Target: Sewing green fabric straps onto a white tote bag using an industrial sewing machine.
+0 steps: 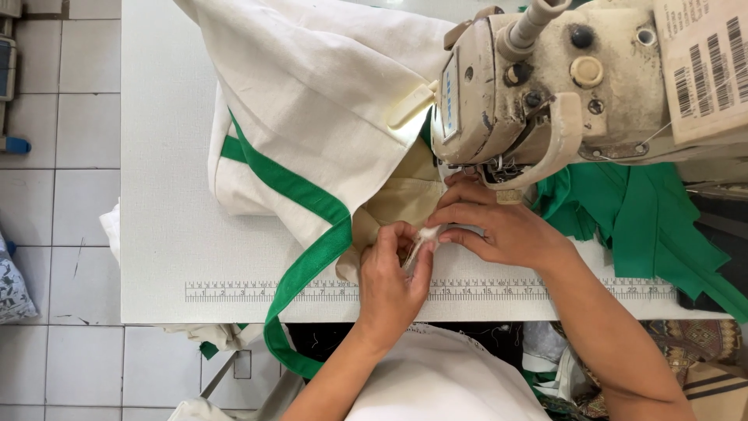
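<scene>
The person sits at a white bench (164, 234) with an old cream-coloured industrial sewing machine (545, 86) at its far right. Both hands meet just in front of the machine's needle area, over a folded edge of cream fabric (327, 93).

The left hand (389, 281) is curled, thumb and fingertips pinched on a small fold of the cream fabric, right where the cloth's corner comes to a point. The right hand (499, 226) lies flatter, fingers stretched toward the left hand, its fingertips pinching that same little fold from the other side. The two hands touch, or very nearly, at the fold.

The cream fabric spreads from there up and to the left across the bench in a big loose heap, part of it tucked under the machine's head. A green band (300, 191) runs along its edge, slanting down past the left hand, crossing the ruler strip (257, 291) fixed along the bench's near edge, and hanging off the front in a loop.

To the right of the machine, beyond the right forearm, a pile of green strips (647, 226) lies on the bench. The floor (62, 171) to the left is pale tile.
</scene>
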